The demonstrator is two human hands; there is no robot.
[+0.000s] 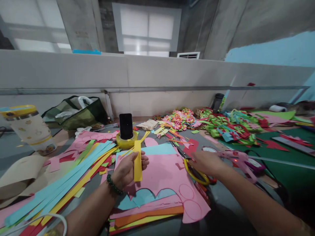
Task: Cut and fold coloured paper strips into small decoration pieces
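Note:
My left hand (128, 168) grips a yellow paper strip (137, 165) upright between thumb and fingers. The strip's top end is split into narrow tails that lean right. Over the right edge of the pink paper sheet (157, 170), my right hand (205, 162) is bent down with its fingers drawn together. Whatever those fingertips pinch is hidden. Right beside them lie scissors (194, 173) with yellow handles, their blades pointing up and left. Drawn circles and cut-out curves mark the pink sheet, which rests on a stack of coloured paper.
Long blue strips (73, 178) lie left, near a tumbler (29, 129) and a bag (76, 113). A phone (126, 126) stands in a yellow tape roll (123, 141). Woven paper pieces (180, 119) are heaped behind. A pink glue gun (237, 157) lies right, by a green mat (278, 154).

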